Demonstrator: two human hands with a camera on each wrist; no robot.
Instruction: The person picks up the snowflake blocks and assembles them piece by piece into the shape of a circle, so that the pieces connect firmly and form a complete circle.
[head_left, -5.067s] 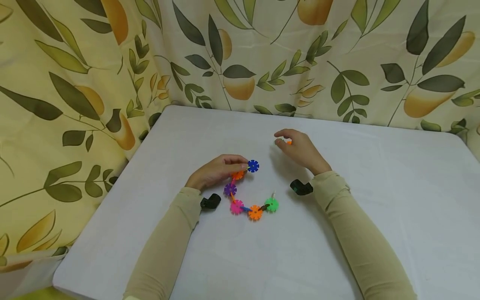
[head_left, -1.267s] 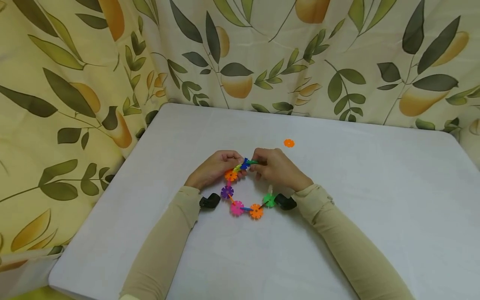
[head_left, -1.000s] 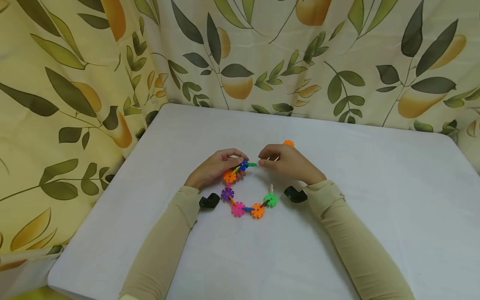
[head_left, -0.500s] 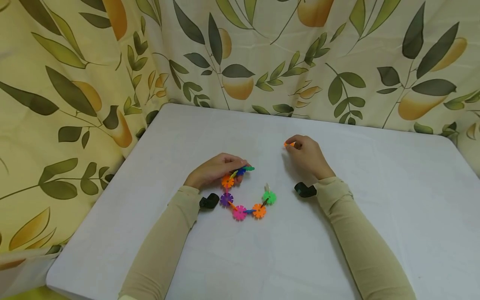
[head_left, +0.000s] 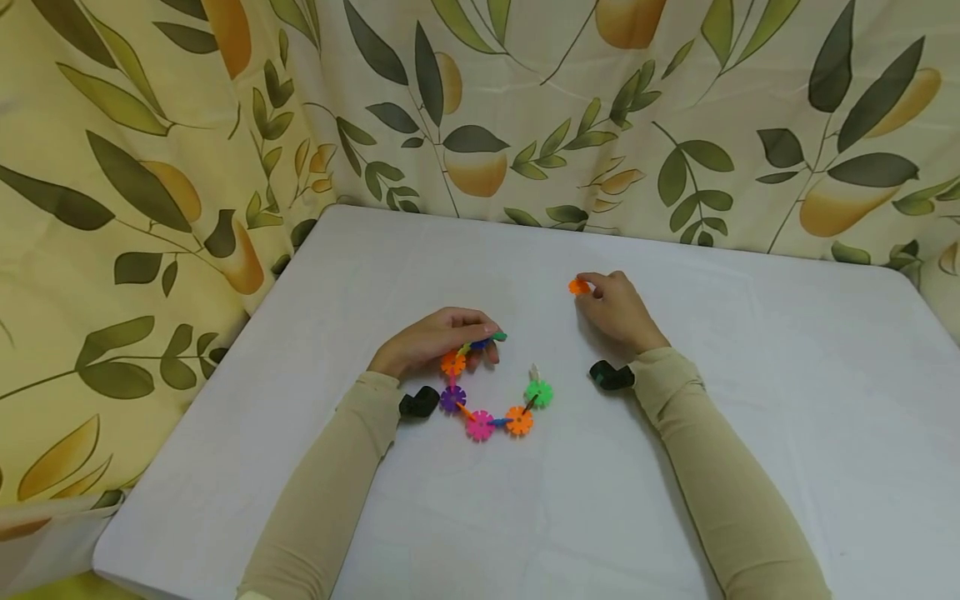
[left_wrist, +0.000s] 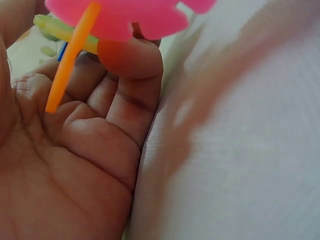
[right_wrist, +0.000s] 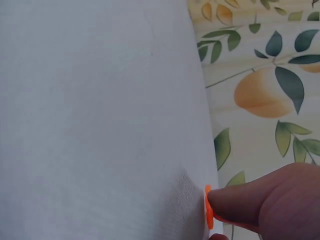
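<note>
My left hand (head_left: 438,337) pinches the upper end of a curved chain of notched plastic discs. That end carries a dark blue disc (head_left: 480,343), mostly hidden by the fingers, and a green disc (head_left: 500,337) seen edge-on. Down from there hang an orange disc (head_left: 453,363), a purple disc (head_left: 452,398), a pink disc (head_left: 480,425), another orange disc (head_left: 519,421) and a light green disc (head_left: 538,393), with edge-on discs between them. A whitish disc (head_left: 535,372) stands at the free end. Farther back, my right hand (head_left: 618,312) pinches a loose orange disc (head_left: 578,286) between thumb and fingers.
A white cloth covers the table (head_left: 712,375). Patterned curtains (head_left: 555,125) hang behind it and along the left side. Black wrist devices (head_left: 419,403) sit at both sleeves, close to the chain on the left.
After pressing at the green disc by the left hand, my right hand let go and moved back and right to the loose orange disc, which it now pinches. The chain sank slightly.
</note>
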